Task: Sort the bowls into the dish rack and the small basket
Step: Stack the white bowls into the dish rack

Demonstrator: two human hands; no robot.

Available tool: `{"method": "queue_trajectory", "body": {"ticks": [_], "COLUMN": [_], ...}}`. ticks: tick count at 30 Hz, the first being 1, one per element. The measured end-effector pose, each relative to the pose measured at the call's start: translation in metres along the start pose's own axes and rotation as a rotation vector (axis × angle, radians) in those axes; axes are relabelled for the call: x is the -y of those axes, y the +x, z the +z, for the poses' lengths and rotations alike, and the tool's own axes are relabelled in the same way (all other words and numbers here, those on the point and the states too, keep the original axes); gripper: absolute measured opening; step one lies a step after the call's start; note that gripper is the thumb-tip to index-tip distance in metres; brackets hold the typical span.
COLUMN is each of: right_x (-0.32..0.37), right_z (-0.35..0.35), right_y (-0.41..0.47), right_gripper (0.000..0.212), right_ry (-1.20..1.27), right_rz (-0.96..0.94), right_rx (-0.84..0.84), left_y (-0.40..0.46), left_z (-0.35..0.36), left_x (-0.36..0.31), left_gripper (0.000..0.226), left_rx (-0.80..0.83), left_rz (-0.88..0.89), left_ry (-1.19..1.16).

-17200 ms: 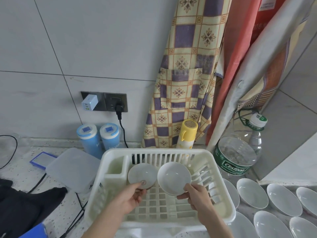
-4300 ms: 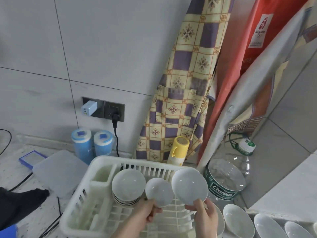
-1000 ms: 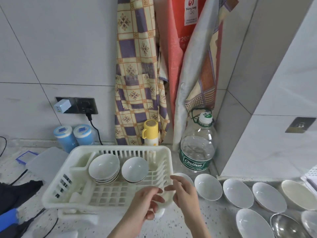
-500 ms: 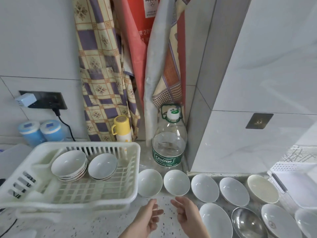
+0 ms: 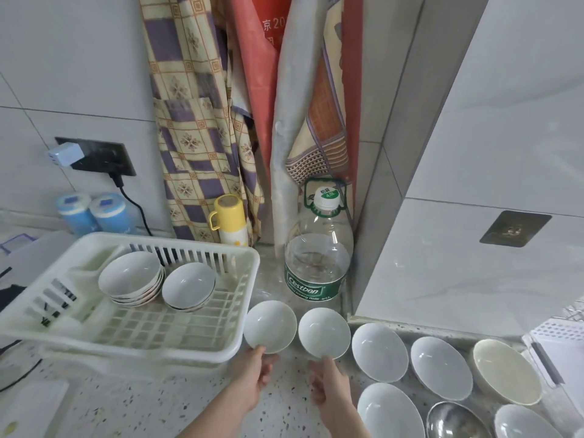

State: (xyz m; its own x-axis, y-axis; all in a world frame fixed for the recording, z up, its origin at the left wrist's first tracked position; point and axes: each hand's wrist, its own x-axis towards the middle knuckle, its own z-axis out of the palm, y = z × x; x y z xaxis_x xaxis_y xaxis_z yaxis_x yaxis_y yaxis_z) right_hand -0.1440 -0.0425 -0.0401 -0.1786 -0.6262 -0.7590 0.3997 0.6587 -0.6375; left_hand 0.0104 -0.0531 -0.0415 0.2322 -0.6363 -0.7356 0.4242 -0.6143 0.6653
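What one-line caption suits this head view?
Left hand and right hand each grasp a small white bowl beside the partly filled dish rack.

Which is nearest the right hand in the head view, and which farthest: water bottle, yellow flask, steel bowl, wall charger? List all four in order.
From the right hand:
1. Steel bowl, lower right on the counter.
2. Water bottle, behind, in the corner.
3. Yellow flask, back left by the apron.
4. Wall charger, far left, in the socket.

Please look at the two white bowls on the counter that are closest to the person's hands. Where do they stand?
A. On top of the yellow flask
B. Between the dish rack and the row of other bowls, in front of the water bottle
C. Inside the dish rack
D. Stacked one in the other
B: the left bowl and the right bowl stand side by side on the counter, right of the dish rack and just in front of the water bottle.
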Motion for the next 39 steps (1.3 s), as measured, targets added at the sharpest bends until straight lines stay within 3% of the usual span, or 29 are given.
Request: {"method": "queue_trajectory", "body": {"ticks": [10,15,20,27,33,39], "right_x": [0.0,-0.007,-0.007,0.015,0.051,0.055], "right_z": [0.003,0.004,0.004,0.017,0.035,0.081], "right_y": [-0.007,-0.024,-0.045,-0.087,-0.134,-0.151], "right_gripper": [0.023,0.025,0.027,0.019,0.019,0.021], "right_ry": [-0.092,-0.065,-0.068,-0.045,-0.119,-0.139], "right_rz": [-0.089,-0.1,-0.15,-0.325,-0.5,-0.532], "right_rx": [-0.155,-0.189,-0.193,-0.146,-0.083,-0.034], "left_y": [-0.009,-0.025,-0.045,-0.085,-0.117,-0.115], "left_z": [-0.01,-0.031,-0.057,-0.077,-0.11,-0.159], "left_x": [0.007,0.019,0.023,-0.006,-0.051,-0.105], "left_gripper": [0.03,0.022,0.017,0.015,0.018,0.013], "left_rx": [-0.064,-0.027,-0.027,0.144,0.255,0.185], "left_rz": [0.091,0.06,0.101,0.234,0.251,0.334], "left_ry": [0.119,0.179,0.378,0.725,0.646,0.533]}}
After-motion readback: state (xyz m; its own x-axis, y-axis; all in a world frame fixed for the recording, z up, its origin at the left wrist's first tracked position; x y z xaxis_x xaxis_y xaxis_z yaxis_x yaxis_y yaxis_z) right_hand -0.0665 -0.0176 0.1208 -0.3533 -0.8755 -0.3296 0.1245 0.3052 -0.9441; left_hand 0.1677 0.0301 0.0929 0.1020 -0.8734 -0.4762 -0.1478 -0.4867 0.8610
